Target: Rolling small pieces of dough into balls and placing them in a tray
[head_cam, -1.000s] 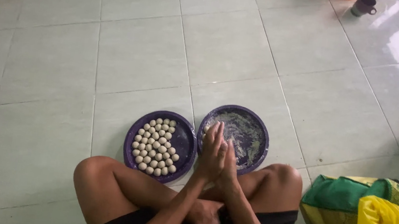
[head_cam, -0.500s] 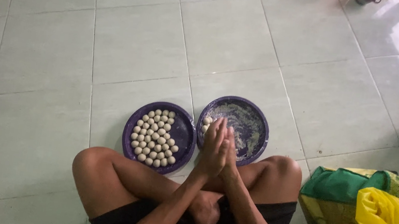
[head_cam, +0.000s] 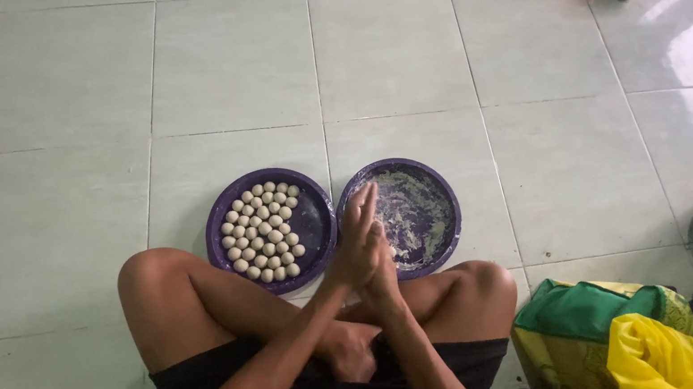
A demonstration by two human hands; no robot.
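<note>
Two round purple plates touching on the tiled floor: the left plate [head_cam: 317, 226] holds small pale dough balls [head_cam: 264, 230], the right plate [head_cam: 431, 206] is flour-smeared

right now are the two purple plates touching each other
Cannot tell: in the head view the ball plate and smeared plate nearly meet, but the hands hide that spot.

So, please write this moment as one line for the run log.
left hand pressed to right hand | left plate: dough balls | right plate: smeared
</note>
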